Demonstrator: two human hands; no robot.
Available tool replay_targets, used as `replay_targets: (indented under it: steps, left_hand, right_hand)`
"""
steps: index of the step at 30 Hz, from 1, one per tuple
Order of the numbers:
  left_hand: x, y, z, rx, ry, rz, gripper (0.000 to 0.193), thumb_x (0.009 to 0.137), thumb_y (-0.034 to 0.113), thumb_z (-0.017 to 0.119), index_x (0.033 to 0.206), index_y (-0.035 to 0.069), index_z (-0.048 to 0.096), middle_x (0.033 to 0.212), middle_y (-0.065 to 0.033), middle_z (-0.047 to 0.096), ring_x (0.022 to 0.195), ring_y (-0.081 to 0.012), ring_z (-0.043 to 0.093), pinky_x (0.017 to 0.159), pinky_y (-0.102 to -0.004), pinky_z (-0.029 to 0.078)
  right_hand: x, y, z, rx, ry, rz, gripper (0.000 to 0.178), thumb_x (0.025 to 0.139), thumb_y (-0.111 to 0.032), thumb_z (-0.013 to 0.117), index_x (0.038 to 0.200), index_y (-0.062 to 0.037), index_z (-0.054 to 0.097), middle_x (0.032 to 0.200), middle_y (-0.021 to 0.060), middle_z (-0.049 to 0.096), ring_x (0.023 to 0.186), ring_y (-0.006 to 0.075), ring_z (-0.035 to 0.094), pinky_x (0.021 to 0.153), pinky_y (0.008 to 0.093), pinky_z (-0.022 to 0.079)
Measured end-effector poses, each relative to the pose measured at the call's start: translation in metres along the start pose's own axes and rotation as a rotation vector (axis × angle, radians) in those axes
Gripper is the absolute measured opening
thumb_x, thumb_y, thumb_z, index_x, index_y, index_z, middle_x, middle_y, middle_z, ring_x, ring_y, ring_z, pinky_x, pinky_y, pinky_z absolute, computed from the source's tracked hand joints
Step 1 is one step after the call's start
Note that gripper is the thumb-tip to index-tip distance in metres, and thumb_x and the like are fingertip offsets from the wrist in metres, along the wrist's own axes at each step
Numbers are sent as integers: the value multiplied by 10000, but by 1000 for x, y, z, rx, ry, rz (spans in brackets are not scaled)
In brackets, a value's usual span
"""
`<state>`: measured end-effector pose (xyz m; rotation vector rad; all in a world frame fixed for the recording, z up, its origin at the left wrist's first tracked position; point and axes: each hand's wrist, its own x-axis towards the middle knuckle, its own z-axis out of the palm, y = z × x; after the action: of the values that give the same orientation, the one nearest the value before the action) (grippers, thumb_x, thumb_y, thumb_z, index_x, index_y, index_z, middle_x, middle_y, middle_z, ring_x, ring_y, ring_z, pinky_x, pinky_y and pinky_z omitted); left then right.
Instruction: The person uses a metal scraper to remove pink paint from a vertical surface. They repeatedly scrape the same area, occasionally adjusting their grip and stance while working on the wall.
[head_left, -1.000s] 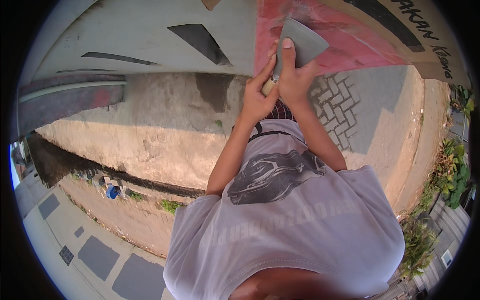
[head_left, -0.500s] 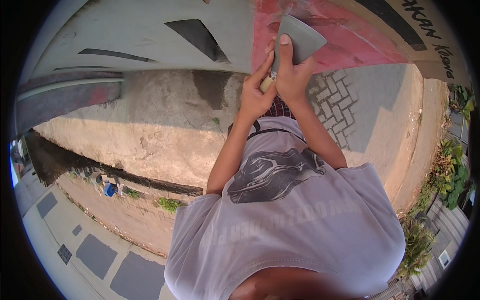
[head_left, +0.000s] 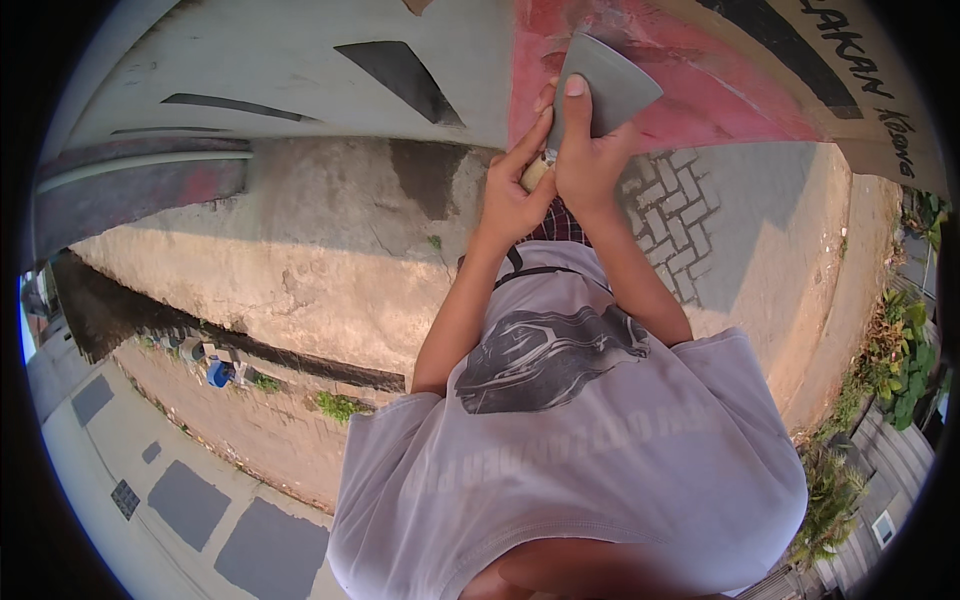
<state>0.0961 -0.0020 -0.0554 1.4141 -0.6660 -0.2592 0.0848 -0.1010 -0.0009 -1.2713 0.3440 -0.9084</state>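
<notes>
Both hands grip one putty knife (head_left: pixel 612 88), held up close to the red-painted part of the wall (head_left: pixel 690 80). My left hand (head_left: pixel 515 195) is closed around its pale handle near the collar, the fingers reaching up along the blade's left edge. My right hand (head_left: pixel 592 170) is closed on the lower blade, its thumb lying flat along the grey face and its other fingers mostly behind it. The wide blade edge points up and to the right. Whether it touches the wall, I cannot tell.
Left of the red area, the wall is pale grey (head_left: pixel 260 70) with dark angular patches. A brown board with black lettering (head_left: pixel 880 100) is at upper right. Below lie concrete ground (head_left: pixel 300 270), block paving (head_left: pixel 670 215) and a dark gutter (head_left: pixel 290 362). Plants (head_left: pixel 905 350) line the right side.
The whole view has shifted slightly, so the wall and board appear a little lower. Both hands keep the same hold on the putty knife.
</notes>
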Motion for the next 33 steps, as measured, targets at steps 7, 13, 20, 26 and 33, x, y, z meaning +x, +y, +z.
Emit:
replay_targets:
  steps: [7, 13, 20, 26, 33]
  left_hand:
    - [-3, -3, 1, -73, -27, -71, 693, 815, 8, 653, 1488, 0, 487, 1315, -199, 675, 1088, -126, 641, 978, -294, 483]
    - [-4, -3, 5, -82, -9, -87, 701, 810, 14, 657, 1489, -3, 485, 1241, -177, 702, 991, -97, 619, 931, -277, 484]
    - [-8, -3, 7, -75, 21, -16, 694, 824, 33, 676, 1489, -9, 482, 1230, -185, 704, 896, -103, 592, 901, -275, 492]
    - [-9, -3, 7, -48, 29, -84, 675, 831, 34, 676, 1481, -3, 494, 1226, -219, 704, 833, -103, 599, 830, -273, 512]
    - [-18, -1, 5, -124, -2, -354, 667, 822, 18, 668, 1471, 3, 511, 1218, -227, 700, 889, -118, 635, 854, -289, 515]
  right_hand:
    - [-1, -2, -6, -66, -22, 8, 281, 1035, -216, 604, 981, 60, 618, 805, 82, 660, 743, 150, 629, 674, 293, 513]
    - [0, -4, -4, -32, 33, -18, 293, 1019, -227, 633, 877, 24, 686, 766, 27, 684, 692, 95, 623, 612, 265, 486]
    - [-4, -3, -6, -45, 27, 76, 304, 1014, -250, 647, 893, 26, 686, 798, 34, 688, 709, 101, 628, 629, 270, 497]
    - [-5, -2, -8, 17, -6, 114, 321, 1014, -266, 651, 896, 32, 683, 810, 47, 688, 727, 106, 627, 640, 267, 497]
    - [-5, 5, -10, 51, -22, 138, 312, 1021, -269, 642, 936, 30, 669, 820, 50, 682, 748, 112, 627, 661, 273, 496]
